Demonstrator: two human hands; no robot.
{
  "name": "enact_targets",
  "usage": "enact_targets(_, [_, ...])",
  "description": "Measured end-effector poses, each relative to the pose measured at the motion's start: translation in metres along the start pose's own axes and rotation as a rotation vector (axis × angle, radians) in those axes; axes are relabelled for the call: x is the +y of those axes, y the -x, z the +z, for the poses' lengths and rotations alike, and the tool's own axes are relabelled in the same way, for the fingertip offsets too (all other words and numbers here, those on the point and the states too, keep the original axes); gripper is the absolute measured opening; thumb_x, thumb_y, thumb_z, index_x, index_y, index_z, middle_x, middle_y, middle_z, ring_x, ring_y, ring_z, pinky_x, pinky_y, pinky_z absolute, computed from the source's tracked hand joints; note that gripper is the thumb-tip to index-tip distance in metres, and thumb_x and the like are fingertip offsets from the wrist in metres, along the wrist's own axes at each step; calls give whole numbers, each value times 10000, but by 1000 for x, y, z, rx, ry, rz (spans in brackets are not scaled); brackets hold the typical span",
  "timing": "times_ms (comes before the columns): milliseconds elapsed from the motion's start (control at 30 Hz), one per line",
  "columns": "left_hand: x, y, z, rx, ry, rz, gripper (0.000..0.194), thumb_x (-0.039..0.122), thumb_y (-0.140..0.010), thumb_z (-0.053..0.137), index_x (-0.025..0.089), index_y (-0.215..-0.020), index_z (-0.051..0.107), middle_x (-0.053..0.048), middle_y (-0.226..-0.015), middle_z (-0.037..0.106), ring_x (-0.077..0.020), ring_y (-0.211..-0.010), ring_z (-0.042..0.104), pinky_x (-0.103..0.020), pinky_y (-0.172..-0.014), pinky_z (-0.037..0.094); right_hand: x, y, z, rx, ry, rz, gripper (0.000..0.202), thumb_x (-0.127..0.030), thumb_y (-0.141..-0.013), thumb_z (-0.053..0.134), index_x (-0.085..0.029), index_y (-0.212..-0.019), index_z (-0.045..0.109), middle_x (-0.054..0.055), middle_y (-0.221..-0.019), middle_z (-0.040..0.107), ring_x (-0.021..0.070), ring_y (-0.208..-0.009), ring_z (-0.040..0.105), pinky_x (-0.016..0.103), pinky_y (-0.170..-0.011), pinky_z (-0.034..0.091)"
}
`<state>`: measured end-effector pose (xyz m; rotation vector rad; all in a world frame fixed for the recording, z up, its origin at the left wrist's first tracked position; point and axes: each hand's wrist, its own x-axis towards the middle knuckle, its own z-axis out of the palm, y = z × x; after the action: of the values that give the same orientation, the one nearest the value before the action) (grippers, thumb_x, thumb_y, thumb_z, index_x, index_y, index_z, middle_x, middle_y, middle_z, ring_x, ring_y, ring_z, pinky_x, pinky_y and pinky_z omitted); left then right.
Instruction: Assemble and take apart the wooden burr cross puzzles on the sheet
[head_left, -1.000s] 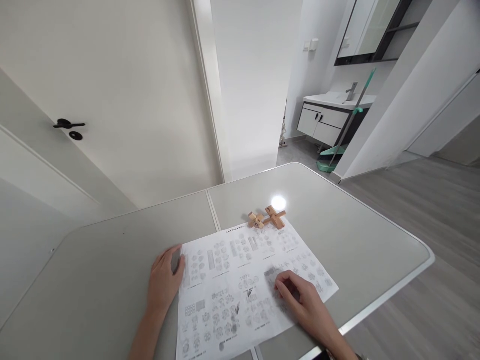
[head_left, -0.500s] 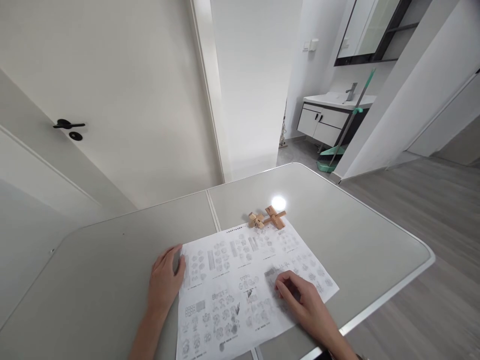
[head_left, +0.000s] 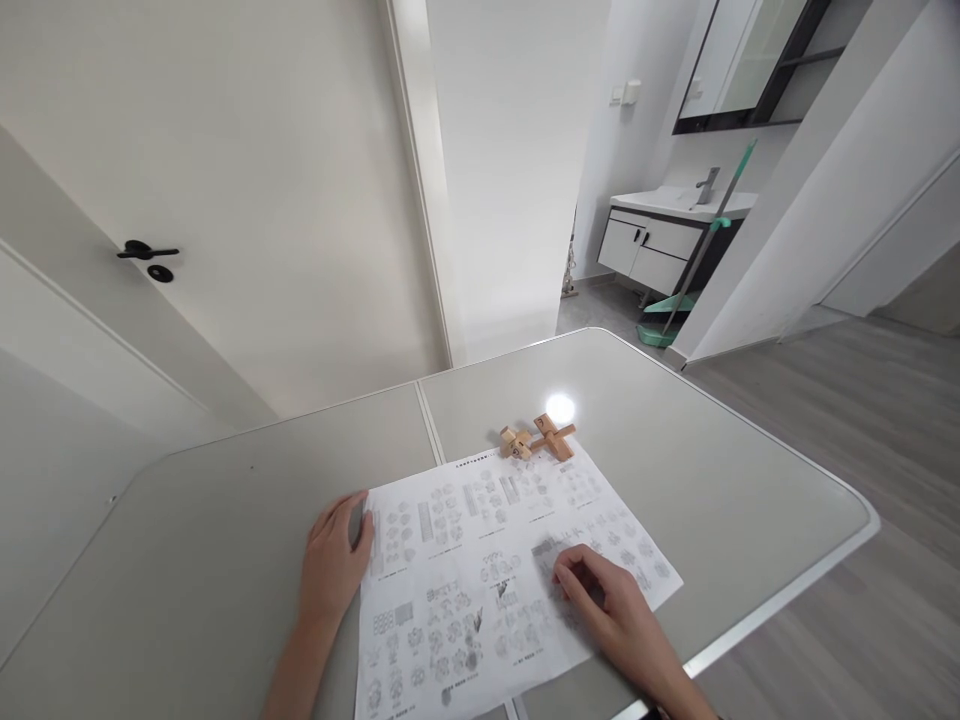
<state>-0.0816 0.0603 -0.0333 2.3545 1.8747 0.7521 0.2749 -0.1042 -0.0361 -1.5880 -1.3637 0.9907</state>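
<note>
A printed sheet of paper (head_left: 517,540) with rows of small grey diagrams lies flat on the table. My left hand (head_left: 334,560) rests at its upper left edge, thumb and fingers apart, touching the paper's border. On the right part of the sheet lies my right hand (head_left: 600,595), its fingers curled in and the thumb near the index fingertip, with nothing visible between them. Two wooden interlocking puzzles sit at the sheet's far edge: a compact pale burr puzzle (head_left: 516,442) and, beside it on the right, a browner cross-shaped puzzle (head_left: 553,438). Neither hand touches them.
The grey folding table (head_left: 697,470) has a metal rim and a seam (head_left: 430,420) across it. Behind it stand a white door with a black handle (head_left: 148,250) and a wall. At the back right are a washbasin cabinet (head_left: 649,245) and a green dustpan (head_left: 658,334).
The whole view has shifted slightly. Both hands, the paper and the wooden puzzles keep the same places relative to one another.
</note>
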Motion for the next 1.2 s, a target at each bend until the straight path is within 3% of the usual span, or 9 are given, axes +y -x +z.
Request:
enact_targets(833, [-1, 2, 4, 32, -8, 32, 389, 425, -1001, 412, 212, -1258, 611, -125, -1266, 710, -313, -1223, 623, -535, -1098, 473, 8, 0, 2, 26, -14, -21, 400, -549, -1023, 515, -204, -896, 674, 36, -764, 659, 198, -703, 602, 270, -594, 447])
enact_targets(1200, [4, 3, 0, -12, 24, 4, 408, 418, -1000, 419, 233, -1317, 598, -114, -1331, 691, -316, -1275, 608, -544, -1125, 453, 6, 1, 1, 40, -6, -27, 394, -550, -1018, 524, -209, -882, 667, 35, -750, 657, 194, -680, 585, 270, -576, 440])
